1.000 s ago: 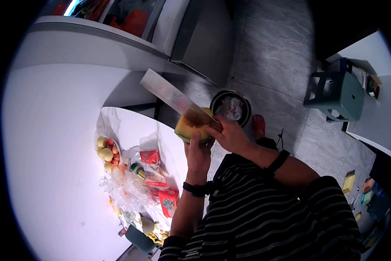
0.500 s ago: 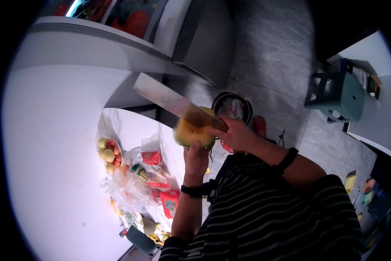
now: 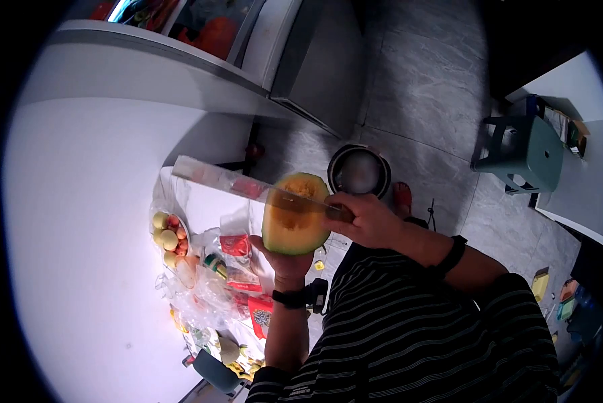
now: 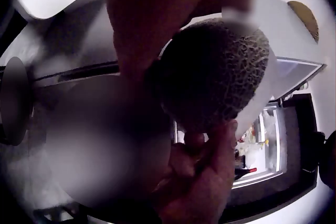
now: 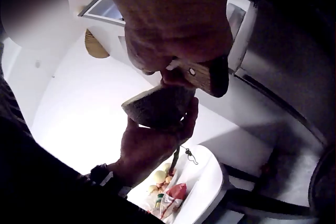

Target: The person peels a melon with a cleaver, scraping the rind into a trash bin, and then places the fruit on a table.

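Observation:
A halved melon (image 3: 293, 232) with orange flesh and a hollow faces up in the head view. The left hand (image 3: 286, 262) cups it from below, and its netted rind (image 4: 236, 71) shows in the left wrist view. A broad knife (image 3: 227, 181) lies across the cut face, its blade pointing left. Round the wooden handle (image 5: 202, 74) the right hand (image 3: 368, 220) is curled, at the melon's right side. In the right wrist view the left hand (image 5: 149, 148) supports the melon (image 5: 160, 108) from underneath. Some left fingers are hidden behind the fruit in the head view.
Below the hands stands a lined bin (image 3: 359, 176) on the tiled floor. To the left, a white table (image 3: 201, 201) bears a bowl of fruit (image 3: 169, 235), plastic bags and red packages (image 3: 234, 244). A green stool (image 3: 539, 151) stands at the right, near a red slipper (image 3: 402, 195).
The melon has turned its cut face more toward the head camera and sits slightly lower. The knife's blade tip has swung down and left. Both hands keep their hold.

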The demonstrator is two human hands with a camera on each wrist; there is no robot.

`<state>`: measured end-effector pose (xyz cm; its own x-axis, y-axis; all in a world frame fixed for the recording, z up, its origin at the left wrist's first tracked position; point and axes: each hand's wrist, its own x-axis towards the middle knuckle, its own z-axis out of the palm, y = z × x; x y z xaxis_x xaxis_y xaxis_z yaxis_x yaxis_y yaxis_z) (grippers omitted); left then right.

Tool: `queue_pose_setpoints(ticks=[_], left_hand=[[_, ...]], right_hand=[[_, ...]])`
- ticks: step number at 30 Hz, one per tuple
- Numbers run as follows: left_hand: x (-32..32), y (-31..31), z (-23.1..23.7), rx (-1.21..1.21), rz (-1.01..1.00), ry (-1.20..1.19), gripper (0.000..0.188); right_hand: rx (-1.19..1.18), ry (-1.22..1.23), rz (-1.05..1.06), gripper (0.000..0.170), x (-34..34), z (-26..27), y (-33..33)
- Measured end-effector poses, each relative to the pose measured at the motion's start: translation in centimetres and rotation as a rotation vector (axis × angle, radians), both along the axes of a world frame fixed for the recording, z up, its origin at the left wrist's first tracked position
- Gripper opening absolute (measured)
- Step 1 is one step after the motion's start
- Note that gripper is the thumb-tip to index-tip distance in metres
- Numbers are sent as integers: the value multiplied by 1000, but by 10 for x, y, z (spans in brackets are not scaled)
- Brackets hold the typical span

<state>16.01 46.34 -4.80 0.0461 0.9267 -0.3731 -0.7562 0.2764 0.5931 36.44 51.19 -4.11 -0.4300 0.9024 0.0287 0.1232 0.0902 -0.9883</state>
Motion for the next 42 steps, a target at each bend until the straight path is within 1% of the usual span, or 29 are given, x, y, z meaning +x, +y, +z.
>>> queue_pose_setpoints(ticks=[1,3,5,8,9,11,12,14,16,17,20,21,22,24,25,28,31,34,37,40,42], left_hand=[[3,3,1,-43,45,102,96],[6,3,6,-72,23,142,98],[6,3,3,-28,-31,110,98],[-12,-4,-8,74,-177,-71,98],[-18,-6,-6,59,-242,-155,98],[-18,-8,-4,-24,-296,-161,101],[-14,-7,4,-93,-285,-82,104],[-8,-6,7,-179,-236,-26,103],[1,-3,3,-216,-160,-72,96],[4,1,0,-195,-182,-118,90],[16,13,-2,-223,-132,-52,86],[20,16,-4,-217,-101,-80,80],[22,18,-7,-224,-84,-72,79],[25,22,-15,-239,-51,-57,76],[27,24,-15,-227,-52,-54,76],[32,28,-26,-183,-66,1,76],[37,31,-35,-185,-81,83,75],[38,32,-47,-202,-135,173,74],[44,32,-59,-207,-141,229,72],[43,33,-68,-235,-137,235,71],[39,33,-72,-234,-129,270,71]], right_hand=[[-22,14,17,34,0,3,-1],[-22,1,34,34,-1,6,-3],[6,9,42,35,-1,5,-5],[67,47,46,34,-2,0,-7],[72,50,46,34,-2,-1,-8],[50,36,34,33,-1,-3,-8],[20,20,22,33,-1,-4,-9],[-40,13,-12,36,-1,-8,-8],[-105,32,-55,41,-2,-14,-6],[-141,27,-64,41,-1,-15,-4],[-246,7,-84,41,-1,-15,4],[-279,0,-87,41,-2,-17,5],[-312,-6,-90,41,-2,-20,8],[-266,3,-154,41,-6,-35,12],[-247,8,-186,42,-8,-43,13],[-324,0,-251,41,-8,-57,16],[-332,-34,-273,41,-5,-61,15],[-403,-55,-317,40,0,-70,14],[-423,-89,-321,42,2,-78,10],[-343,-17,-408,41,4,-93,6],[-443,56,-397,42,9,-96,8]])
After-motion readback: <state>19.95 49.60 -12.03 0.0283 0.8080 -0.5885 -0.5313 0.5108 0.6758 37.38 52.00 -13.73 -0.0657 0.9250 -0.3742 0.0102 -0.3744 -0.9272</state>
